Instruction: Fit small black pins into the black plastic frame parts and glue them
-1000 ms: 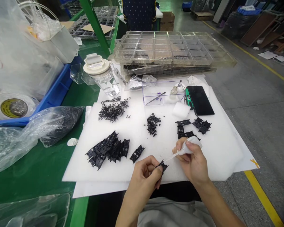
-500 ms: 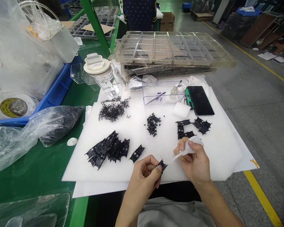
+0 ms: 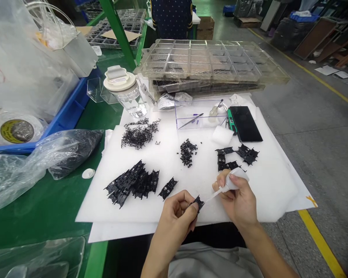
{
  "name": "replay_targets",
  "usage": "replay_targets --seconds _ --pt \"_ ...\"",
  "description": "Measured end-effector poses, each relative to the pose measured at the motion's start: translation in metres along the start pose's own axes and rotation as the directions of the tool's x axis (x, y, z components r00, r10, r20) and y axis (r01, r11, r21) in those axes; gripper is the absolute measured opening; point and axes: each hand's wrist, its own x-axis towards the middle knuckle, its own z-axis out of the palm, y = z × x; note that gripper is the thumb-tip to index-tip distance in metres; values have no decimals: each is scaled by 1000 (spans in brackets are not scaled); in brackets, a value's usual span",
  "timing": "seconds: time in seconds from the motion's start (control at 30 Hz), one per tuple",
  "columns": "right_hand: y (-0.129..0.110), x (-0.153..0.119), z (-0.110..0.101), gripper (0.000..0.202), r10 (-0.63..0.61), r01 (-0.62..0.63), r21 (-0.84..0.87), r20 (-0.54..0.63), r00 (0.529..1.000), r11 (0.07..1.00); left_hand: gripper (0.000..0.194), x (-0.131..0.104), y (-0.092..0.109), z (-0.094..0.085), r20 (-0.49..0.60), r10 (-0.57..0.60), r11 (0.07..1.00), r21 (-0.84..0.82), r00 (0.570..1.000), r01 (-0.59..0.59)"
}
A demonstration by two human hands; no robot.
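My left hand [image 3: 178,216] pinches a small black plastic part [image 3: 200,202] between thumb and fingers, above the front of the white foam sheet [image 3: 104,208]. In my right hand [image 3: 239,199] is a white squeeze bottle [image 3: 233,179], tilted so its thin nozzle points down and left at the part. The tip is at or very near the part's right edge; contact cannot be made out. One loose black part [image 3: 168,188] lies just beyond my left hand, beside a heap of like parts [image 3: 133,183]. More black parts [image 3: 248,153] lie beyond my right hand.
Tiny black pieces [image 3: 188,152] and a pile of bent black wires [image 3: 139,135] lie mid-sheet. Behind them are a clear tray with tweezers [image 3: 191,121], a phone [image 3: 246,123], a lidded jar [image 3: 126,90] and stacked compartment boxes [image 3: 211,63]. A person [image 3: 171,19] is at the back.
Almost nothing differs. The bottle and my right hand have shifted very slightly left, and the left hand keeps the black part in the same place.
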Motion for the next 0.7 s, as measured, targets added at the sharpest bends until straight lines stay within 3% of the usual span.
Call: replay_targets --seconds 0.27,0.47,0.57,0.7 --pt "-1 -1 2 33 -13 13 7 -12 1000 1000 23 2 -2 -1 6 4 1000 -17 1000 -4" --pt "-3 -7 -3 22 -147 151 42 -91 985 988 22 3 -4 -2 3 7 999 -51 1000 -7" --pt "-7 -16 -4 25 -181 174 -150 -34 983 973 21 -1 -3 -2 -15 21 997 -77 1000 -22" --pt "-16 -29 2 25 -179 235 -570 154 972 787 23 -4 -3 -4 -37 63 989 -133 997 -68"
